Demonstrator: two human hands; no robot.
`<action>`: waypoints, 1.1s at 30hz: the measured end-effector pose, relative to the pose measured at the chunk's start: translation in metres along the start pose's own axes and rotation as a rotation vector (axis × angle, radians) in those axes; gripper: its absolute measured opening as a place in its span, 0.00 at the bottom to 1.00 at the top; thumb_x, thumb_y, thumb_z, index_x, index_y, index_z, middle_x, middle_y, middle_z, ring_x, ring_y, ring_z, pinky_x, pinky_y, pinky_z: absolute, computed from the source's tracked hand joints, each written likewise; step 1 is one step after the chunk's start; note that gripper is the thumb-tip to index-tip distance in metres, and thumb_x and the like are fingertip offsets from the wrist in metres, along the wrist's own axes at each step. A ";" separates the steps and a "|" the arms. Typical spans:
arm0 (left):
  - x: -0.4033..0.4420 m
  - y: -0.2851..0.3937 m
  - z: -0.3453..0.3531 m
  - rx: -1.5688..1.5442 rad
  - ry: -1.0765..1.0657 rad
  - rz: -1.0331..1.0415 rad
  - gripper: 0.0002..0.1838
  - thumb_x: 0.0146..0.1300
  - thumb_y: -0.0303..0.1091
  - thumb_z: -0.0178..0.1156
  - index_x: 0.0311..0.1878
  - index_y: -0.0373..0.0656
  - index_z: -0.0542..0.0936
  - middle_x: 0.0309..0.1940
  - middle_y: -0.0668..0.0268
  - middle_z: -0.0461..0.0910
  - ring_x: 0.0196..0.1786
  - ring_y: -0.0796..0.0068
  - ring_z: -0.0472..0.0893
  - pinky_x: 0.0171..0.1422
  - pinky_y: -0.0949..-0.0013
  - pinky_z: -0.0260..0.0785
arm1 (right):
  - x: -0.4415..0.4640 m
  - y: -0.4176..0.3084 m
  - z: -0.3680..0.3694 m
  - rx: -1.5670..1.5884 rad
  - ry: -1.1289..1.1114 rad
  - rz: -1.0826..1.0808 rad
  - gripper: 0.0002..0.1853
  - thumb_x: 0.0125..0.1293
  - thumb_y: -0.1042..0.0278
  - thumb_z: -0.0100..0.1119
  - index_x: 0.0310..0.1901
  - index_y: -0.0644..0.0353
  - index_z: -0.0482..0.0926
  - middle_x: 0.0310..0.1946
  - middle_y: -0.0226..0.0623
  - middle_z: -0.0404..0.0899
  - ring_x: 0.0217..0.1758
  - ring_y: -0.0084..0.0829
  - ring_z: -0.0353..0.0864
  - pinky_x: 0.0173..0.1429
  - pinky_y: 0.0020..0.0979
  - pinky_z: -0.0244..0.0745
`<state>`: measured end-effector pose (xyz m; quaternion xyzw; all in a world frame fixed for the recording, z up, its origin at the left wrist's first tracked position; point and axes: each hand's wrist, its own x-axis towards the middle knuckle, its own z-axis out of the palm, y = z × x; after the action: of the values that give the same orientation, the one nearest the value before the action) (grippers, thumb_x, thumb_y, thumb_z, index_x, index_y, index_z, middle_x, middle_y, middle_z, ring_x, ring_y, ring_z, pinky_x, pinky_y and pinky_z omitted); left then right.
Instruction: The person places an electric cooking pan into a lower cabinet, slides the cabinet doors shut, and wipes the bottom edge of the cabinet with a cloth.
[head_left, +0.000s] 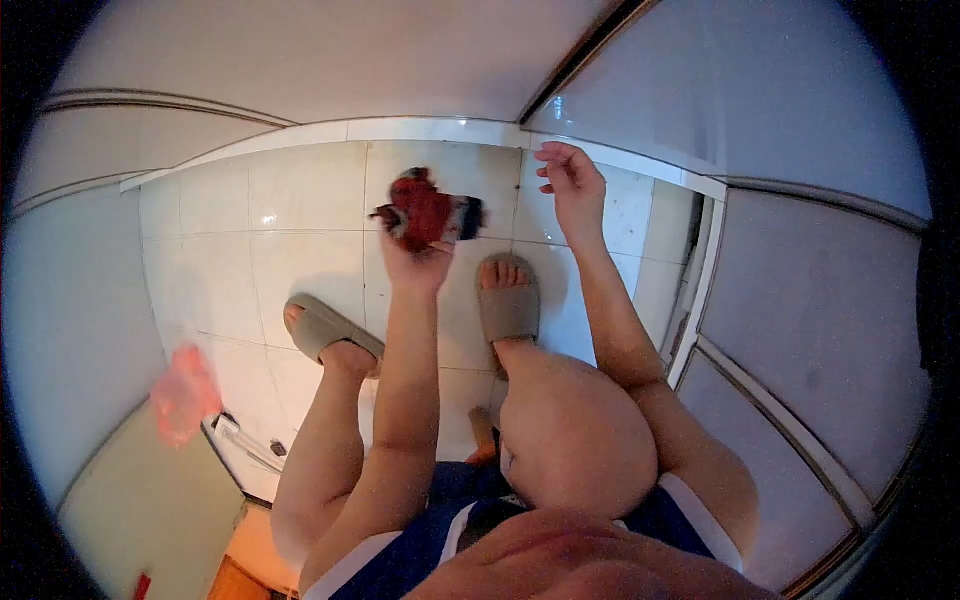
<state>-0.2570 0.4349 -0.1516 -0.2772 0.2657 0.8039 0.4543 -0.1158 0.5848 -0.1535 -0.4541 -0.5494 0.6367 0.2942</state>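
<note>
Above the tiled floor, my left hand (418,265) holds a crumpled red cloth (428,212) with dark and white parts. The cloth is a little blurred and bunched over the fingers, which it mostly hides. To the right, my right hand (572,180) is raised near the white ledge at the base of the cabinets. Its fingers are apart and slightly curled, with nothing in them. The two hands do not touch each other.
My feet wear grey-green slippers, the left (325,328) and the right (508,305), on pale floor tiles (305,190). Cabinet panels (820,290) stand ahead and to the right. A pink plastic bag (185,395) is at the left, beside a pale panel (150,500).
</note>
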 end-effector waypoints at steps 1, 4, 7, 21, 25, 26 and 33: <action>0.000 -0.007 -0.001 0.081 -0.062 -0.031 0.23 0.66 0.49 0.42 0.52 0.41 0.72 0.43 0.62 0.78 0.41 0.67 0.79 0.27 0.74 0.74 | 0.002 -0.001 0.000 -0.016 -0.014 -0.017 0.10 0.66 0.75 0.46 0.47 0.58 0.74 0.42 0.30 0.78 0.39 0.21 0.75 0.38 0.23 0.73; 0.002 -0.023 -0.001 0.316 -0.251 -0.106 0.23 0.69 0.48 0.37 0.57 0.42 0.68 0.51 0.60 0.74 0.52 0.63 0.75 0.54 0.61 0.70 | 0.003 -0.001 0.004 -0.026 -0.077 0.125 0.13 0.67 0.67 0.49 0.52 0.58 0.73 0.44 0.31 0.78 0.44 0.23 0.76 0.43 0.26 0.74; 0.002 -0.036 0.014 0.419 -0.195 -0.166 0.23 0.70 0.47 0.35 0.58 0.43 0.68 0.51 0.61 0.74 0.52 0.63 0.75 0.58 0.59 0.68 | -0.012 -0.014 0.015 -0.049 -0.231 0.334 0.20 0.67 0.56 0.52 0.56 0.57 0.71 0.44 0.31 0.77 0.47 0.26 0.76 0.46 0.28 0.74; 0.049 -0.001 0.004 0.825 -0.124 -0.013 0.19 0.62 0.38 0.48 0.56 0.43 0.70 0.40 0.63 0.78 0.32 0.73 0.78 0.22 0.70 0.71 | -0.013 -0.005 0.021 0.064 -0.378 0.051 0.20 0.66 0.67 0.53 0.59 0.57 0.68 0.48 0.34 0.75 0.51 0.22 0.72 0.53 0.28 0.70; 0.078 0.056 0.008 0.540 0.003 0.299 0.16 0.67 0.39 0.41 0.51 0.42 0.72 0.38 0.62 0.78 0.37 0.70 0.77 0.33 0.69 0.70 | -0.008 -0.003 0.016 0.134 -0.306 0.189 0.20 0.66 0.65 0.52 0.59 0.55 0.68 0.50 0.34 0.74 0.52 0.25 0.72 0.53 0.30 0.72; 0.097 0.077 -0.001 0.554 -0.017 0.448 0.16 0.67 0.38 0.40 0.50 0.42 0.72 0.37 0.62 0.77 0.37 0.69 0.77 0.32 0.67 0.70 | -0.006 0.001 0.013 0.077 -0.277 0.200 0.19 0.66 0.64 0.52 0.58 0.55 0.68 0.50 0.34 0.75 0.51 0.26 0.73 0.52 0.30 0.72; 0.142 0.162 0.031 0.767 0.299 0.756 0.10 0.62 0.32 0.47 0.39 0.43 0.77 0.31 0.64 0.79 0.30 0.66 0.78 0.24 0.66 0.70 | -0.005 0.005 0.007 0.117 -0.241 0.267 0.17 0.65 0.69 0.53 0.55 0.55 0.70 0.49 0.31 0.76 0.47 0.23 0.74 0.47 0.27 0.73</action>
<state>-0.4673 0.4662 -0.1991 -0.0885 0.6816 0.7085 0.1601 -0.1191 0.5762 -0.1571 -0.4256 -0.4777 0.7506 0.1651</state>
